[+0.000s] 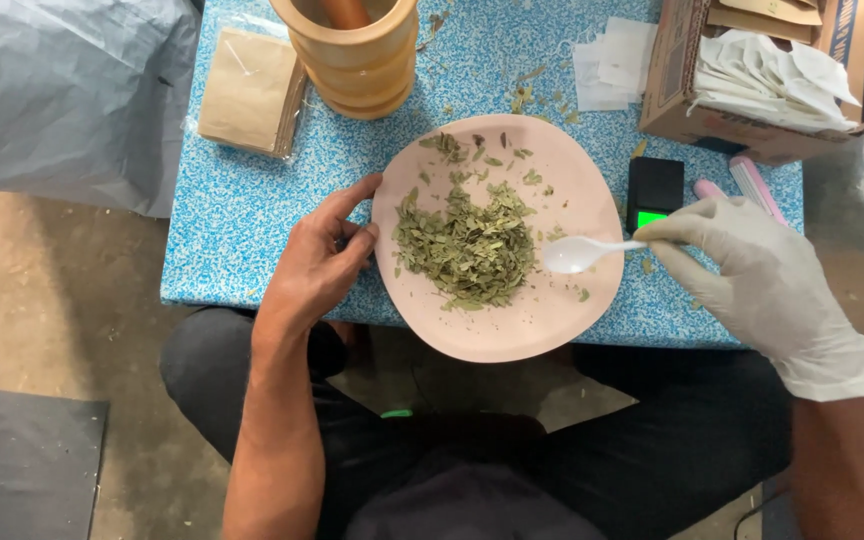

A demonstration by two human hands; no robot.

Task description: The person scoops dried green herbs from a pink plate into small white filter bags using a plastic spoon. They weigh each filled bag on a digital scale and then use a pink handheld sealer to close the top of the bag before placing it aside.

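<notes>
Right hand [752, 265] holds spoon [582, 252]; left hand [317, 262] apparently steadies plate [497, 335].

A blue speckled table [242, 215] stands on a bare concrete floor [62, 310].

The worktop [242, 200] wears a speckled pattern — bright blue flecked with white. On it, the plate [552, 320] is pale pink, heaped with dull olive-green dried leaves [467, 250]. The spoon [577, 253] is plain white, and the right hand [762, 280] is in an off-white glove; the left hand [317, 265] is bare. The mortar [357, 55] is light honey-coloured wood. The small scale [654, 190] is black with a green-lit screen — beside it, pink pens [747, 180]. The box [742, 110] is brown cardboard, with white sachets [772, 75] inside.
</notes>
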